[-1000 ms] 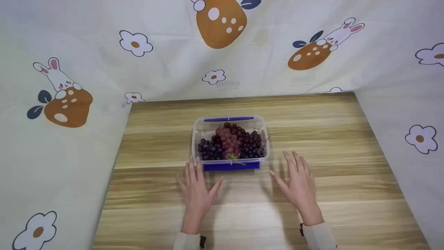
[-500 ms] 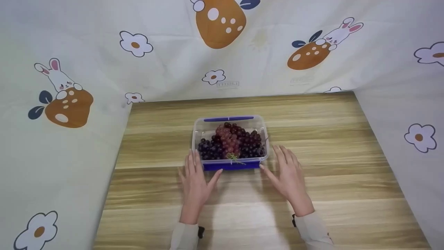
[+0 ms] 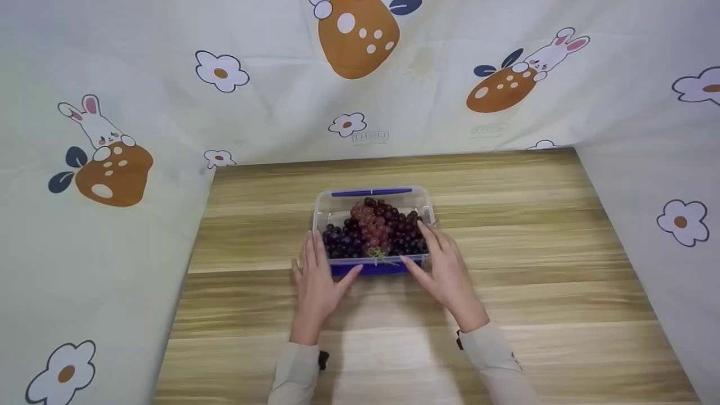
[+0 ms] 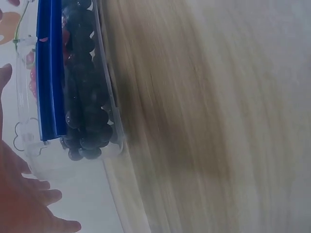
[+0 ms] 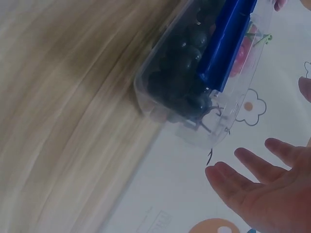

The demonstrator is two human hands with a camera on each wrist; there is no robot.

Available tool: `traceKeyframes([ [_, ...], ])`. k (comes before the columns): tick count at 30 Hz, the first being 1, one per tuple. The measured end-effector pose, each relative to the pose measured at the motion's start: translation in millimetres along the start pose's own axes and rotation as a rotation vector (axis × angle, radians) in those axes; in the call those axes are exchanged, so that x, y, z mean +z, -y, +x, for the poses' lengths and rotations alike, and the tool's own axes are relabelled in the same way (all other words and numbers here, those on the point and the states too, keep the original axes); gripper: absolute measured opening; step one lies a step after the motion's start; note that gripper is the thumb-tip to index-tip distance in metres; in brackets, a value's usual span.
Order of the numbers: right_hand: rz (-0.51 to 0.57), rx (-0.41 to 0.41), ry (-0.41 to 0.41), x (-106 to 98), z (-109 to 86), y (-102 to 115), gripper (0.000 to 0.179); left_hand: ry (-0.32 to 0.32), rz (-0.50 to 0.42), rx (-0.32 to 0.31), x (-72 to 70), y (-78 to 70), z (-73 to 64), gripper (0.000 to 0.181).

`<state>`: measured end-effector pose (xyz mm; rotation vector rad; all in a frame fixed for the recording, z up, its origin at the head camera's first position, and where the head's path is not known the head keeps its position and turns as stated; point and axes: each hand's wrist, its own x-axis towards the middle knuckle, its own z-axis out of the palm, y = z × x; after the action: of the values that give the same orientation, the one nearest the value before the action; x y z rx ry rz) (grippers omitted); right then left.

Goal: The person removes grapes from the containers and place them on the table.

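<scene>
A clear plastic food container (image 3: 316,212) with blue side clips stands on the wooden table, its top uncovered. Inside lie bunches of grapes, reddish ones (image 3: 372,228) in the middle and dark ones (image 3: 342,241) at the sides. A green stem hangs over the front rim above the blue clip (image 3: 371,270). My left hand (image 3: 316,287) is at the front left corner, fingers extended along the left side and thumb spread toward the clip. At the front right corner, my right hand (image 3: 448,275) overlaps the rim in the head view; the right wrist view shows its fingers (image 5: 262,170) spread apart from the wall.
The wood-grain tabletop (image 3: 523,236) surrounds the container. A pale cloth (image 3: 270,112) printed with rabbits, strawberries and flowers stands along the back and both sides of the table.
Both hands have moved forward to the container, the right one also leftward over its front right corner. The container and grapes have stayed in place.
</scene>
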<state>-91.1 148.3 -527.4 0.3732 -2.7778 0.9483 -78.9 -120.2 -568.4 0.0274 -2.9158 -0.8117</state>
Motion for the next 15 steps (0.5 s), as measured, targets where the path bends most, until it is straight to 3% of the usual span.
traceKeyframes([
  [15,0.030,-0.002,0.075,11,29.9,13,0.075,0.082,-0.055,-0.014,-1.6,4.5,17.9,0.124],
])
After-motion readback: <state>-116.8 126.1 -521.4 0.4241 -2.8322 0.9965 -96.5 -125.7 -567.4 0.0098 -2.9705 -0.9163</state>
